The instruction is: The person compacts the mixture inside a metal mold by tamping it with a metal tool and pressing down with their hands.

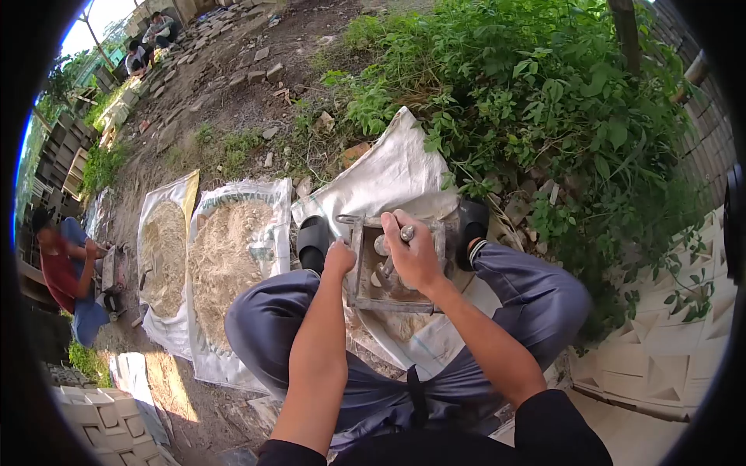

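Between my feet, on a white sack (pixel 400 159), rests a square frame-like mould (pixel 396 305) with rounded metal pieces inside it. My right hand (pixel 410 252) is over the mould, its fingers wrapped round a rod-like handle (pixel 407 232) with a rounded end. At the mould's left edge is my left hand (pixel 339 257), with its fingers curled closed; what they hold, if anything, is hidden. Left of my left foot, two opened sacks bear pale sandy powder, one heap (pixel 229 241) nearer and another heap (pixel 163 248) farther left.
A person (pixel 66 268) in a red top crouches at far left by another mould. Two more people (pixel 148 46) sit at top left. Green bushes (pixel 544 101) grow at upper right. Patterned pale blocks (pixel 660 342) lie at right, and more blocks (pixel 105 423) at lower left.
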### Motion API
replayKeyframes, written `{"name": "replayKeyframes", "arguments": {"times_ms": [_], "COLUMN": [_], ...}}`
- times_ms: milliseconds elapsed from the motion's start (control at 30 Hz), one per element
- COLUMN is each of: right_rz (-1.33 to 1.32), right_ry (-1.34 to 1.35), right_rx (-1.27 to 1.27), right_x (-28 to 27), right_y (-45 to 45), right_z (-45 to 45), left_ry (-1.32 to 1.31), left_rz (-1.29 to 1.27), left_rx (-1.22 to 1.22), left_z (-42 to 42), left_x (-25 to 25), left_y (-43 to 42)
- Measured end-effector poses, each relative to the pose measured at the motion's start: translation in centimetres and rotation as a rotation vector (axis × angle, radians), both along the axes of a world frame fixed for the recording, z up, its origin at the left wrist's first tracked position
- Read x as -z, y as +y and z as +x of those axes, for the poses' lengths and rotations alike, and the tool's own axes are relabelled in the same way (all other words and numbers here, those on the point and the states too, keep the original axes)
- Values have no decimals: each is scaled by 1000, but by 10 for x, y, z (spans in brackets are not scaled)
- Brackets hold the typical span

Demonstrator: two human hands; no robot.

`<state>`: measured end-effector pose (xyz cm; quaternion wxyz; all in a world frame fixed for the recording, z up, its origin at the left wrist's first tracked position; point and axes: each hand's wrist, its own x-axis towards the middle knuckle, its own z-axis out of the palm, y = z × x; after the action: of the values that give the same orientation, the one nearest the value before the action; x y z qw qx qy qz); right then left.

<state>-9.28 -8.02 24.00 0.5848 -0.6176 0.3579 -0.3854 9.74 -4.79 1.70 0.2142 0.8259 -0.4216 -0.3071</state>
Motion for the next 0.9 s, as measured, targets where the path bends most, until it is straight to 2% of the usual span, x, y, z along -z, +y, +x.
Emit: {"name": "replayKeyframes", "arguments": {"times_ms": [67, 133, 200, 267, 333, 433, 500, 633, 733, 833, 867, 900], "right_rz": [-76, -265, -250, -225, -57, -94, -85, -88, -75, 7, 13, 22], "right_ry": [27, -32, -23, -10, -78, -132, -153, -122, 63, 38, 50, 70], "right_rx": [-81, -156, -129, -111, 22, 61, 92, 126, 67, 127, 167, 179], "right_x": [-10, 1, 15, 30, 36, 43, 48, 57, 90, 132, 139, 141], "right_y": [-8, -16, -17, -17, -18, -27, -34, -40, -41, -31, -34, -31], "right_z": [-9, -15, -27, -40, -49, -54, -54, -49, -45, -37, -33, -30], "left_ry": [33, 176, 144, 186, 111, 21, -93, -203, -327, -380, -364, -312], "left_rz": [66, 147, 143, -7, 116, 201, 347, 297, 302, 368, 368, 347], "left_rx": [37, 405, 413, 543, 626, 698, 644, 638, 624, 497, 490, 336], "left_z": [-4, -8, -31, -50, -55, -56, -52, -45, -43, -41, -31, -21], "left_x": [-48, -85, -118, -137, -135, -134, -137, -142, -132, -106, -82, -40], "left_y": [-7, -13, -9, 1, 5, 7, 9, 14, 20, 27, 28, 32]}}
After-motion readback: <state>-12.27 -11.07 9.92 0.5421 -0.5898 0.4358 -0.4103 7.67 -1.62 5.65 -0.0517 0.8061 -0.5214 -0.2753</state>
